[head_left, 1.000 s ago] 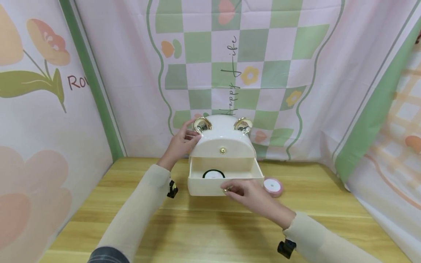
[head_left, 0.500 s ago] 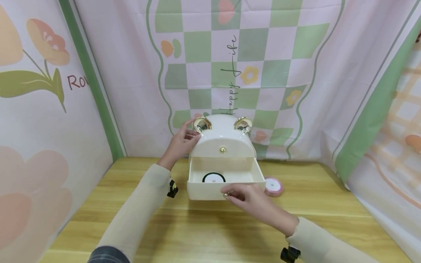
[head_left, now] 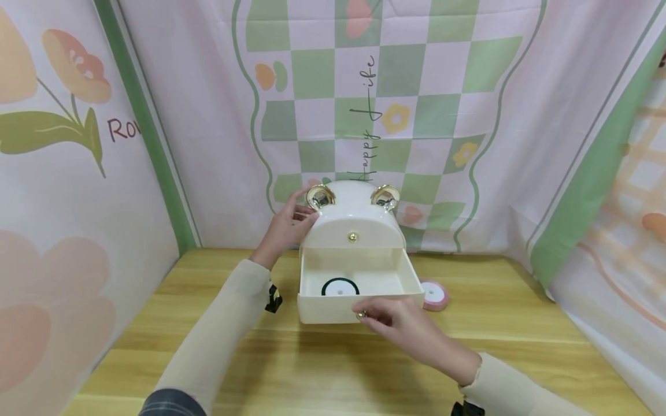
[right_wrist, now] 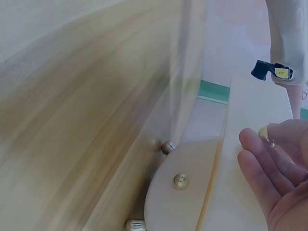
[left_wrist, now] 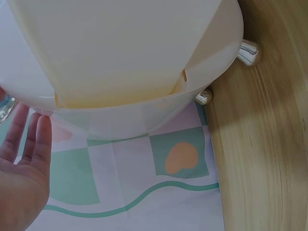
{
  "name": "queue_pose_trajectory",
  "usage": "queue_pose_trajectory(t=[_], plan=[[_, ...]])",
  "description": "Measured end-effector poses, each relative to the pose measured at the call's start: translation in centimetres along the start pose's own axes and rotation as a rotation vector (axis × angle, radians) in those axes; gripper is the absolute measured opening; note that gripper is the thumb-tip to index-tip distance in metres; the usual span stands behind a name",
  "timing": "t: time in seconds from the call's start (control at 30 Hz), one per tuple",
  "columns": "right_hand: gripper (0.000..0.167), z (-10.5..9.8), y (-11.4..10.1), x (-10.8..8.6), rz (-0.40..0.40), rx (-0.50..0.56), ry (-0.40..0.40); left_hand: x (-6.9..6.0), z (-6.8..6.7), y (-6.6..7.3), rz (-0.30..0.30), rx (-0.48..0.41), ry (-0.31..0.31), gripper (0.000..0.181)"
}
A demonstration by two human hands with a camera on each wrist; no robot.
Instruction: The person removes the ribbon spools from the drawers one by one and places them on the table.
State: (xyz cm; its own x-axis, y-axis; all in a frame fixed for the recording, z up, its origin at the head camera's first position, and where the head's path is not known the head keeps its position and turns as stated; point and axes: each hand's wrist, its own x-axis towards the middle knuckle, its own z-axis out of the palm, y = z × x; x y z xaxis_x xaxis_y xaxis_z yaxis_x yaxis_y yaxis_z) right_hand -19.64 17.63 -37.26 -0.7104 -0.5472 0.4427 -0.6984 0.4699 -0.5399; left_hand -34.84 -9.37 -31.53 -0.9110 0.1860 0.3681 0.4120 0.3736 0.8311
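Observation:
A glossy white box (head_left: 351, 199) with gold ears stands on the table, its middle drawer (head_left: 325, 310) pulled out. Inside that drawer lies a white disc-shaped spool with a dark rim (head_left: 340, 286), partly hidden by the drawer front. My right hand (head_left: 408, 329) pinches the drawer's small gold knob (right_wrist: 263, 134) between thumb and fingers. At the box's upper left, beside one gold ear (head_left: 320, 197), my left hand (head_left: 285, 231) rests against the side. In the left wrist view its fingers (left_wrist: 42, 137) reach up to the box fairly straight.
A pink-rimmed white spool (head_left: 434, 294) lies on the wooden table (head_left: 250, 358) just right of the drawer. The right wrist view shows a lower rounded front with another gold knob (right_wrist: 181, 181) and gold feet (right_wrist: 168, 147). A checkered curtain (head_left: 400, 69) hangs close behind.
The drawer has slid farther out toward me, with my right hand on its knob. More of the dark-rimmed spool's surroundings inside show. My left hand has stayed in place.

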Motion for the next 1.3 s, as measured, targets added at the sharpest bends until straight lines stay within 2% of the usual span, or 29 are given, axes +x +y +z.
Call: queue_pose_trajectory(t=[0.27,0.43,0.77,0.97,1.13,1.3], plan=[[0.017,0.7,-0.5,-0.2,-0.046,-0.021,0.006,0.0,0.0,0.0,0.003,0.008,0.003,0.064],[0.020,0.5,-0.6,-0.2,-0.054,-0.039,-0.007,-0.1,0.0,0.1,0.009,0.013,0.003,0.065],[0.017,-2.3,-1.6,0.5,-0.059,-0.030,-0.136,-0.2,-0.1,0.1,0.008,0.011,-0.003,0.065],[0.011,-4.3,-2.8,1.2,-0.095,-0.062,-0.157,-0.2,0.0,0.1,0.005,0.010,0.000,0.065],[0.011,-6.1,-3.4,2.8,-0.213,-0.082,-0.163,-0.1,0.0,0.1,0.002,0.009,0.000,0.065],[0.014,-7.3,-3.6,4.9,-0.346,-0.130,-0.203,0.0,0.0,0.2,0.005,0.021,0.003,0.065]])
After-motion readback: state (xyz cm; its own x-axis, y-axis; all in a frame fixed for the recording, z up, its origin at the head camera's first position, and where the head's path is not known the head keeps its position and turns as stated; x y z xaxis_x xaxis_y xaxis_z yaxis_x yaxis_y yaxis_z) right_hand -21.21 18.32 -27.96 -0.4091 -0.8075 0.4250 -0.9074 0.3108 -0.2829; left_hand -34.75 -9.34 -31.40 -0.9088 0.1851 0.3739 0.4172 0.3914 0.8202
